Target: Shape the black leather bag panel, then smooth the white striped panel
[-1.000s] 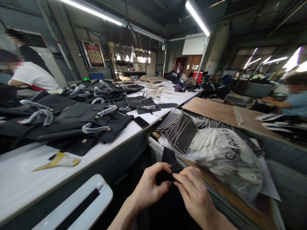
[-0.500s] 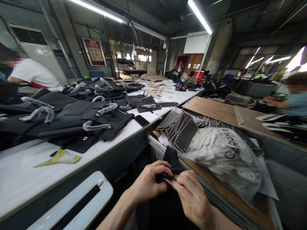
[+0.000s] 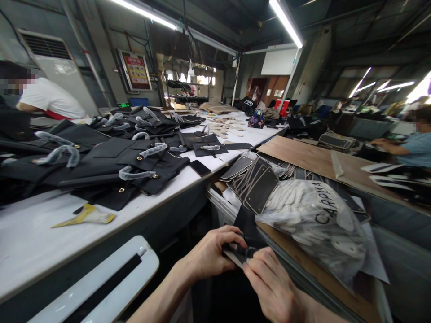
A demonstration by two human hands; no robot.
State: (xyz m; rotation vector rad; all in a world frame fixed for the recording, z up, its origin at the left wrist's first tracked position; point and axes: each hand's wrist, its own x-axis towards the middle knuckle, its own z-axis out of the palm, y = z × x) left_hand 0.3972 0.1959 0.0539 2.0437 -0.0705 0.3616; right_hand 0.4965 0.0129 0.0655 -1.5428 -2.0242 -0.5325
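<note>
In front of me a black leather-like piece (image 3: pixel 248 223) is held between both hands, its upper end sticking up beyond my fingers. My left hand (image 3: pixel 213 252) grips it from the left, thumb below and fingers curled over the top. From the right, my right hand (image 3: pixel 274 280) pinches the same piece close to a pale edge (image 3: pixel 235 257) that shows between the hands. The fingers hide much of the piece, and its lower part merges with the dark background.
On the white table (image 3: pixel 27 251) lie black bags (image 3: pixel 104 166) with plastic-wrapped handles, a phone (image 3: pixel 200 168) and a yellow tube-like packet (image 3: pixel 85 216). To the right, a bin holds dark panels (image 3: pixel 261 188) and a plastic bag of pale pieces (image 3: pixel 316 220). A white chair back (image 3: pixel 141 251) stands nearby.
The view has shifted slightly. Both hands keep their hold on the black piece, and its pale edge shows a little more between the fingers.
</note>
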